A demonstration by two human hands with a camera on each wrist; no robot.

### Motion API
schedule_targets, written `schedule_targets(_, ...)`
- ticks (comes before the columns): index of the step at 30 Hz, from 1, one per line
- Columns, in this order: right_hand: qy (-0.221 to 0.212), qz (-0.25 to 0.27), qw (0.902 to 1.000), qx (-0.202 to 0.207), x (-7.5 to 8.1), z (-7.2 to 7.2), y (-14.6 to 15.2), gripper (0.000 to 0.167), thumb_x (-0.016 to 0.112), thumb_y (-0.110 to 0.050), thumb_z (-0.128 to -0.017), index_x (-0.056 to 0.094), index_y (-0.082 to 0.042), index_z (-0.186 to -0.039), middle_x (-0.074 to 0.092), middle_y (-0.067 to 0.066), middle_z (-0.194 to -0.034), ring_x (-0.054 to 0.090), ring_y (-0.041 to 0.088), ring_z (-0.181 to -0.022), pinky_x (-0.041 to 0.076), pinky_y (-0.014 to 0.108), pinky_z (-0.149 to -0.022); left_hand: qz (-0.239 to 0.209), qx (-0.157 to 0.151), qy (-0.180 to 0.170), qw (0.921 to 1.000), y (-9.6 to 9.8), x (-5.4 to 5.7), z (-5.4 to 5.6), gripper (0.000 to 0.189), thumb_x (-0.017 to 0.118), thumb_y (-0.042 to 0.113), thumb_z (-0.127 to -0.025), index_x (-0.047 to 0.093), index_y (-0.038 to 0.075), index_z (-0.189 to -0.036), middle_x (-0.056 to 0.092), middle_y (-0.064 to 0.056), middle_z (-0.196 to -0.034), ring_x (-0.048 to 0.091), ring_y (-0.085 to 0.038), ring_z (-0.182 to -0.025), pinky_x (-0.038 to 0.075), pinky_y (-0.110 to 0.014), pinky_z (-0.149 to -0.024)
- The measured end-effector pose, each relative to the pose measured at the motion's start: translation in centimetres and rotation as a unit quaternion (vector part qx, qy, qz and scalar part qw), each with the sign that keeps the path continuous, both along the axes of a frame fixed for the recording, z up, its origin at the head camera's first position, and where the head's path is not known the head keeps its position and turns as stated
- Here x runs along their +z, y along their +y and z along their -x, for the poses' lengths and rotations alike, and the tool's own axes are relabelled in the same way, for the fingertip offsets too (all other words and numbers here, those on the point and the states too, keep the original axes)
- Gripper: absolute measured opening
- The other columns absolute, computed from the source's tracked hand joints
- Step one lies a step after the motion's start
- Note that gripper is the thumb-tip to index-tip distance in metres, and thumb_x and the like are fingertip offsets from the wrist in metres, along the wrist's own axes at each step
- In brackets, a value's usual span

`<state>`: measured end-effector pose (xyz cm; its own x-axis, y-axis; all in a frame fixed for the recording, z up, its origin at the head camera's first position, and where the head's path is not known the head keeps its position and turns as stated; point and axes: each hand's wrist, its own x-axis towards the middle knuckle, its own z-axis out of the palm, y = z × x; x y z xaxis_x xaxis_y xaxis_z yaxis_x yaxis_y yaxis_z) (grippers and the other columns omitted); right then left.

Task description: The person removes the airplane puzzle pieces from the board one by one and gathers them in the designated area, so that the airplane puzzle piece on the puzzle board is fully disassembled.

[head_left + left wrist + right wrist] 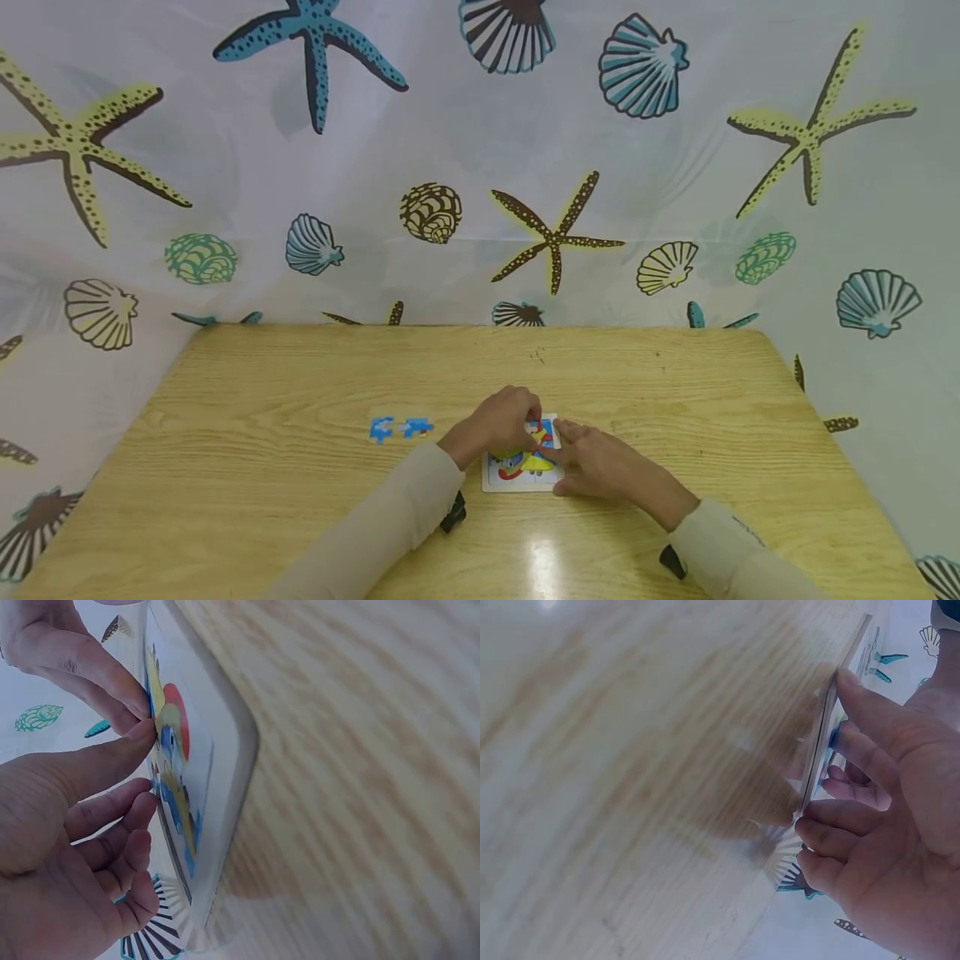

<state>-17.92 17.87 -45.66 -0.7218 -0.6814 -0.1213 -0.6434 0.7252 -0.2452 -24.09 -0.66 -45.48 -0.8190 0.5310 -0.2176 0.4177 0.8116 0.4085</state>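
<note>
1. Head view, bottom edge: pale sleeves (382, 521) extend toward lower center.
2. Right grip (603, 462): thumb and fingers spread, resting along the right edge of the puzzle (521, 472), not wrapped around it.
3. Puzzle: flat on the tabletop (247, 483), lower center of frame.
4. Left grip (497, 422): thumb and fingers bent, tips touching the puzzle's upper part; whether they pinch a piece cannot be told.
5. Two loose blue pieces (415, 427): tabletop, left of the puzzle.
6. Patterned fabric (480, 133): upper half, behind the tabletop.
</note>
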Motion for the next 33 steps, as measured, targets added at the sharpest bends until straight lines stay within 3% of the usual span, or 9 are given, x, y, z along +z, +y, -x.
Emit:
schedule_targets(20, -0.004, 0.0, 1.0, -0.001, -0.04, 0.04, 0.19, 0.053, 0.066, -0.039, -0.086, 0.058, -0.01, -0.129, 0.038, 0.029, -0.143, 0.044, 0.041, -0.13, 0.043, 0.046, -0.101, -0.03, 0.011, -0.055, 0.9979, 0.38, -0.03, 0.72, 0.036, 0.082, 0.019, -0.073, 0.062, 0.01, -0.101, 0.056, 0.001, -0.097, 0.049, -0.014, -0.091, 0.045, -0.029, -0.085)
schedule_targets(33, -0.002, -0.003, 1.0, -0.002, -0.11, 0.02, 0.22, 0.054, 0.065, -0.04, -0.086, 0.055, -0.014, -0.133, 0.038, 0.03, -0.143, 0.045, 0.041, -0.129, 0.044, 0.044, -0.1, -0.04, 0.002, -0.059, 0.9975, 0.35, -0.16, 0.82, 0.038, 0.082, 0.017, -0.073, 0.06, 0.008, -0.103, 0.056, -0.001, -0.099, 0.051, -0.014, -0.09, 0.046, -0.029, -0.086)
